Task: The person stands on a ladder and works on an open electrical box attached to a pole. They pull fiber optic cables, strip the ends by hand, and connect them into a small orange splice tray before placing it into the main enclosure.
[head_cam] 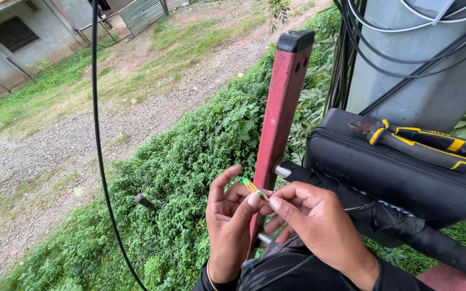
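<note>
the left hand (230,229) and the right hand (314,221) both pinch a tiny green and yellow plastic piece (254,188) right in front of the flat red ladder rail (281,113). beside the rail sits a smooth black case (384,172) with yellow-handled pliers (422,141) on top.

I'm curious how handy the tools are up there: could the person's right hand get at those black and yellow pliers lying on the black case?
Probably yes. The pliers lie uncovered on top of the black case, with nothing between them and the right hand. But that hand, with the left hand, is pinching a small green piece.
</note>
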